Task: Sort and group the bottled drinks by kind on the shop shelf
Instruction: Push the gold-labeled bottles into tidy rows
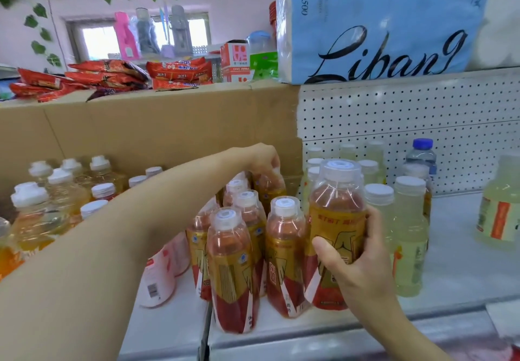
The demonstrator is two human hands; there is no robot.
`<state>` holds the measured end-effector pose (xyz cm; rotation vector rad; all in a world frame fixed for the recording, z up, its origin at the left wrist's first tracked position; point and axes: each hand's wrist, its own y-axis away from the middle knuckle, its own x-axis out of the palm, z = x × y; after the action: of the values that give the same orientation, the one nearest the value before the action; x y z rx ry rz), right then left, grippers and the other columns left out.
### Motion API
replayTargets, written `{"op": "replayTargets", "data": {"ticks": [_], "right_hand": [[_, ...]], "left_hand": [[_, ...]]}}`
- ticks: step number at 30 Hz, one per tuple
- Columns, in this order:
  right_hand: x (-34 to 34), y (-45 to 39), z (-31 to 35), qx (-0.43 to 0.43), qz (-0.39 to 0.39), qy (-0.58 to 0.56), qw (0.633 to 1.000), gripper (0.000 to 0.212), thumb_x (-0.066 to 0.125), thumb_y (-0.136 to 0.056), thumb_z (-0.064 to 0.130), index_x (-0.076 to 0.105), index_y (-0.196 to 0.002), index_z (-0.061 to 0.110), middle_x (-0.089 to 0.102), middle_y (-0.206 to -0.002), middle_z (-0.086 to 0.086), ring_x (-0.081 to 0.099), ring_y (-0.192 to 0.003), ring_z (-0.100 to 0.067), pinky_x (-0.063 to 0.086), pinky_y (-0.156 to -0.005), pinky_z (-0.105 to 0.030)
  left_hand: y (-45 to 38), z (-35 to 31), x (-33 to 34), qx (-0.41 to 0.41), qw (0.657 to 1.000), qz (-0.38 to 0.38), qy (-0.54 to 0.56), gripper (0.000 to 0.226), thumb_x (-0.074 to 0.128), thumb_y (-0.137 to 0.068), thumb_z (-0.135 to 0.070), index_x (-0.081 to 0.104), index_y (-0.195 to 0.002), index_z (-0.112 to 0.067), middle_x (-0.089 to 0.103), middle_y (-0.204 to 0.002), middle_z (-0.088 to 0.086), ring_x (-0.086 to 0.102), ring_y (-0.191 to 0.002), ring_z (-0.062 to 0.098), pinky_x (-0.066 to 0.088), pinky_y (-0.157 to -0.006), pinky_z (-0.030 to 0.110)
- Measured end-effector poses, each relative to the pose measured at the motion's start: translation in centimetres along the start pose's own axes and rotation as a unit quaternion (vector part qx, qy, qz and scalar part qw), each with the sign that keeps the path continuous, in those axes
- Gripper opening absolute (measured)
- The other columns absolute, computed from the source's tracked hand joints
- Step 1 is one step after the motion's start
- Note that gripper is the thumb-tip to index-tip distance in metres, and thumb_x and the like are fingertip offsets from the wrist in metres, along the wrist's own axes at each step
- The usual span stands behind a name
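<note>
Several red-and-gold labelled bottles (233, 270) stand grouped at the middle of the white shelf (455, 273). My right hand (354, 259) grips one such bottle (336, 214) by its label at the group's right edge. My left hand (263, 158) reaches across to the back and holds the top of a rear red-and-gold bottle (268, 189). Pale yellow-green bottles (408, 237) stand to the right. Amber bottles (56, 200) with white caps fill the left. Pink bottles (160, 276) lie partly hidden under my left forearm.
A cardboard wall (168, 124) backs the left section; a white pegboard (408, 118) backs the right. A blue-capped water bottle (421, 154) stands at the back right. Another pale bottle (501, 206) stands at far right. A tissue pack (380, 23) and red snack packets (107, 75) lie above.
</note>
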<state>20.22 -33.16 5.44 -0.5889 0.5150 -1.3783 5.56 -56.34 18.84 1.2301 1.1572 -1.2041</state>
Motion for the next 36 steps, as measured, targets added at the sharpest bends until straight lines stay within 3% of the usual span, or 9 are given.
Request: {"op": "replayTargets", "data": {"ticks": [3,5,9,12,15,18,27,33,36], "right_hand": [[-0.3,0.0,-0.1,-0.006,0.002,0.006,1.000,0.061,0.071,-0.062,0.056,0.042,-0.115,0.046,0.064,-0.099,0.019,0.066,-0.092,-0.006,0.051,-0.074,-0.012],[-0.5,0.1,0.0,-0.013,0.001,0.004,1.000,0.061,0.070,-0.062,0.055,0.042,-0.115,0.046,0.064,-0.100,0.020,0.066,-0.092,-0.006,0.051,-0.074,-0.012],[-1.1,0.3,-0.3,-0.025,0.001,0.001,1.000,0.059,0.070,-0.065,0.055,0.040,-0.116,0.045,0.064,-0.101,0.021,0.066,-0.092,-0.005,0.053,-0.075,-0.015],[-1.4,0.5,-0.4,-0.029,-0.004,0.002,1.000,0.057,0.069,-0.067,0.055,0.039,-0.116,0.047,0.063,-0.101,0.025,0.066,-0.092,-0.002,0.053,-0.075,-0.014],[-1.3,0.8,-0.3,-0.033,-0.003,-0.005,0.999,0.055,0.069,-0.069,0.053,0.039,-0.114,0.047,0.063,-0.101,0.026,0.066,-0.092,-0.002,0.053,-0.075,-0.014],[-0.8,1.0,-0.4,-0.032,-0.003,-0.005,0.999,0.053,0.069,-0.068,0.053,0.040,-0.112,0.046,0.062,-0.097,0.028,0.064,-0.090,0.002,0.050,-0.072,-0.009],[2.6,1.2,-2.0,0.010,0.010,-0.008,1.000,0.063,0.080,-0.071,0.051,0.041,-0.119,0.042,0.063,-0.104,0.013,0.063,-0.095,-0.002,0.052,-0.076,-0.016],[4.7,0.3,-2.6,0.001,-0.005,0.029,1.000,0.065,0.082,-0.076,0.036,0.047,-0.130,0.030,0.056,-0.116,0.014,0.054,-0.107,0.003,0.047,-0.087,-0.012],[5.1,0.3,-3.3,-0.008,0.009,0.039,0.999,0.069,0.077,-0.075,0.051,0.049,-0.134,0.031,0.058,-0.119,0.013,0.055,-0.113,-0.003,0.049,-0.095,-0.025]], "left_hand": [[2.8,-1.4,-0.9,0.028,0.998,-0.047,-0.026,0.067,0.069,-0.089,-0.050,0.051,-0.145,-0.018,0.056,-0.143,0.004,0.057,-0.125,0.025,0.050,-0.092,0.030],[6.3,-3.2,-2.4,0.087,0.991,-0.094,0.044,0.060,0.065,-0.093,-0.049,0.052,-0.145,-0.021,0.057,-0.143,-0.003,0.057,-0.125,0.016,0.047,-0.099,0.027],[12.8,-5.3,-3.3,0.160,0.978,0.090,0.103,0.073,0.069,-0.080,-0.064,0.054,-0.143,-0.032,0.067,-0.122,-0.023,0.063,-0.112,-0.003,0.047,-0.101,0.021],[13.7,-5.3,-1.5,0.130,0.990,0.049,0.020,0.076,0.081,-0.074,-0.054,0.055,-0.141,-0.028,0.066,-0.119,-0.023,0.062,-0.109,0.002,0.048,-0.098,0.022],[13.2,-5.0,-0.6,0.097,0.995,-0.003,0.019,0.033,0.080,-0.078,-0.050,0.076,-0.102,-0.027,0.068,-0.073,-0.026,0.061,-0.073,0.002,0.045,-0.069,0.018],[12.2,-5.1,-0.9,0.045,0.999,-0.021,0.016,0.032,0.077,-0.077,-0.058,0.078,-0.076,-0.026,0.073,-0.071,-0.014,0.068,-0.072,0.007,0.049,-0.064,0.020],[6.1,-4.9,-1.0,-0.038,0.997,-0.047,-0.038,0.036,0.071,-0.088,-0.036,0.058,-0.065,-0.011,0.063,-0.063,0.000,0.063,-0.063,0.019,0.055,-0.066,0.032],[5.6,-3.5,-0.8,-0.064,0.996,-0.046,-0.044,0.028,0.060,-0.097,-0.024,0.060,-0.074,-0.008,0.068,-0.082,0.007,0.060,-0.062,0.016,0.046,-0.055,0.024],[8.3,-3.7,-2.2,-0.019,0.988,-0.129,0.083,0.042,0.054,-0.100,-0.047,0.072,-0.099,-0.009,0.074,-0.096,0.005,0.070,-0.085,0.020,0.056,-0.075,0.028]]}}
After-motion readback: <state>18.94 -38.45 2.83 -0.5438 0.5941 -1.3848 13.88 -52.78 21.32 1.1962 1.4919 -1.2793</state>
